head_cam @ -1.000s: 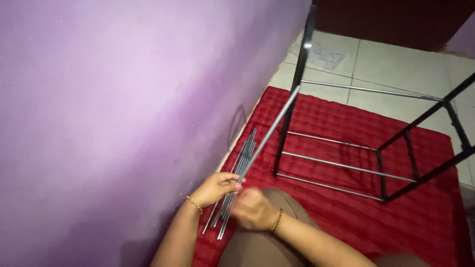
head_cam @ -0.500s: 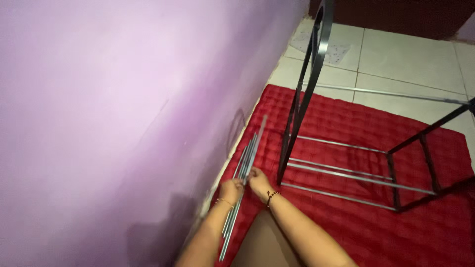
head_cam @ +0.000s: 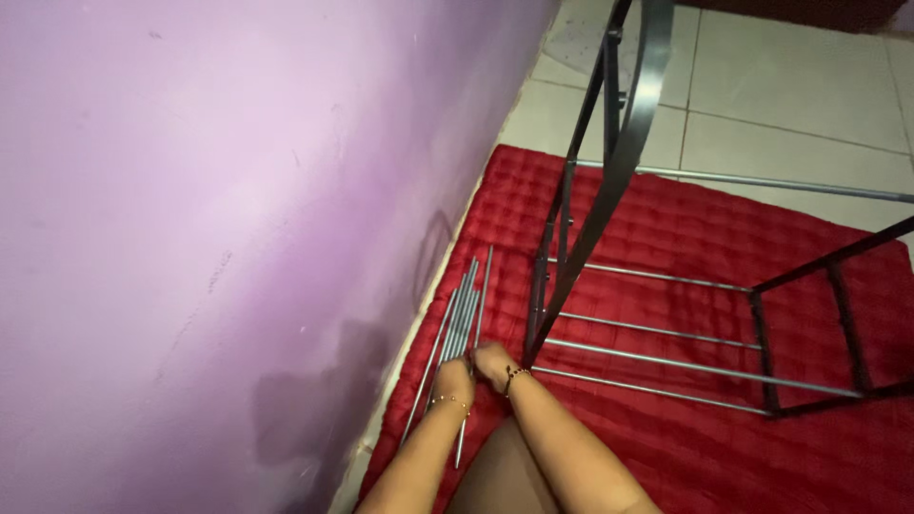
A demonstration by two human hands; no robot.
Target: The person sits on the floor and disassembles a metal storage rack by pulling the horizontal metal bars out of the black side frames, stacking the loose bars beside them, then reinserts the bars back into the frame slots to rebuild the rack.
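A bundle of thin silver metal rods [head_cam: 461, 319] lies on the red quilted mat [head_cam: 685, 238] next to the purple wall. My left hand [head_cam: 455, 381], with a thin bracelet on the wrist, is closed over the bundle near its lower part. My right hand [head_cam: 493, 364], wearing a beaded bracelet, touches it from the right, fingers curled on the rods, one of which [head_cam: 486, 286] angles slightly away from the others. Both hands sit just left of the foot of a black metal rack frame [head_cam: 609, 181].
The rack frame stands on the mat with silver crossbars [head_cam: 666, 366] and black side rails [head_cam: 838, 262] to the right. The purple wall [head_cam: 209, 219] fills the left. White floor tiles [head_cam: 790, 86] lie beyond the mat. My knee [head_cam: 505, 476] is at the bottom.
The rod that my right hand held raised and slanted now lies flat with the bundle. Both hands have moved forward and down onto the rods, and the view has shifted closer to the rack.
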